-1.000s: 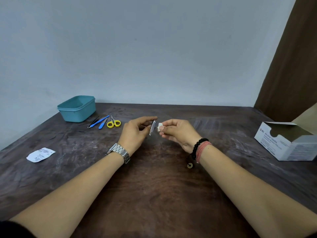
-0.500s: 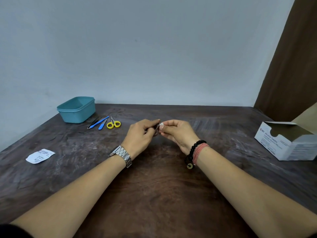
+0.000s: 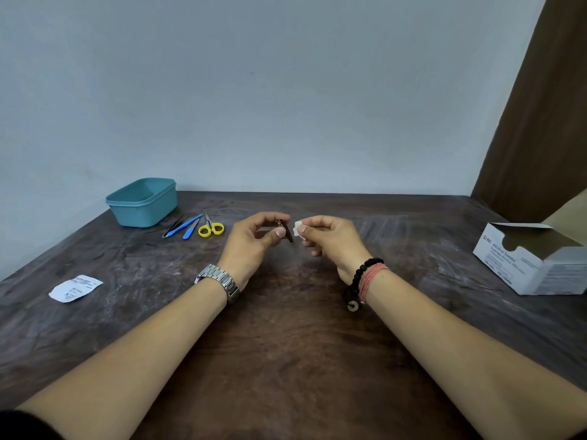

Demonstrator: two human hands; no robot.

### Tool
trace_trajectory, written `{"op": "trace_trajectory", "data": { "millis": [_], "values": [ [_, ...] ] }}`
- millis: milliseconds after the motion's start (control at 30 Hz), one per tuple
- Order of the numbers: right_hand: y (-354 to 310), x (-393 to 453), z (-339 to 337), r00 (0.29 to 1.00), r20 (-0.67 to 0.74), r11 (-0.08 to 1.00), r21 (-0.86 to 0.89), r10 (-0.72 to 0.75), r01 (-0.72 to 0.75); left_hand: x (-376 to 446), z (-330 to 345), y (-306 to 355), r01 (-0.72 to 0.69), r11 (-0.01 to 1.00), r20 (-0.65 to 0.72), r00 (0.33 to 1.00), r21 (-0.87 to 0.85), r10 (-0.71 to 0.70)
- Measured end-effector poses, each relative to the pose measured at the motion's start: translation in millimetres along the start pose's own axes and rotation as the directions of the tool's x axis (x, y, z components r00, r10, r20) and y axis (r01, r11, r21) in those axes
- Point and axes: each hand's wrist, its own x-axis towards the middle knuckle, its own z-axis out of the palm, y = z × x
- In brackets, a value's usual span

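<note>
Your left hand is curled, and its thumb and forefinger pinch a slim dark metal tool. The tool hangs tilted with its thin end pointing down toward the table; I cannot tell what kind of tool it is. Your right hand is curled too, its fingertips pinching a small white pad. Pad and tool sit just beside each other with a narrow gap between them, both held above the middle of the table.

A silver metal link watch is on your left wrist. A black bead bracelet and a band of pink threads are on your right.

Out to your left, toward the back, lie small yellow-handled scissors, two blue-handled tools and black tweezers, all close together. Just beyond them an open teal plastic tub stands by the wall. A printed white paper sachet lies flat near the left edge. At the far right stands an open white cardboard box marked "Alcohol Swabs".

All of this rests on a dark brown wooden tabletop, scuffed with pale marks. It stands against a plain pale blue-grey wall, with a brown panel at the right.
</note>
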Motion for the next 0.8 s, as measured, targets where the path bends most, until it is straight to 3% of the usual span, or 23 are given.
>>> {"op": "trace_trajectory", "data": {
  "millis": [200, 367, 500, 633, 800],
  "values": [
    [0.6, -2.3, 1.9, 0.996, 0.088, 0.999, -0.043, -0.014, 0.018, -0.4, -1.7, 0.3, -0.010, 0.998, 0.016, 1.000, -0.061, 0.011],
    [2.0, -1.0, 0.5, 0.997, 0.069, 0.997, -0.074, -0.025, 0.030, -0.2, -0.3, 0.0, 0.012, 0.999, 0.032, 0.999, -0.053, -0.010],
    [4.9, -1.5, 0.9, 0.994, 0.099, 0.989, -0.141, -0.036, 0.050, -0.5, -1.7, 1.6, 0.020, 0.995, -0.052, 0.998, -0.101, -0.025],
    [4.3, -0.6, 0.3, 0.996, 0.050, 0.987, -0.135, -0.076, 0.082, -0.7, -0.7, 2.7, 0.048, 0.995, 0.016, 0.999, -0.083, -0.047],
    [3.1, -2.2, 3.5, 0.994, 0.065, 0.987, -0.130, -0.090, 0.098, -0.4, -1.9, 8.6, 0.075, 0.989, -0.085, 0.993, -0.129, -0.086]
  ]
}}
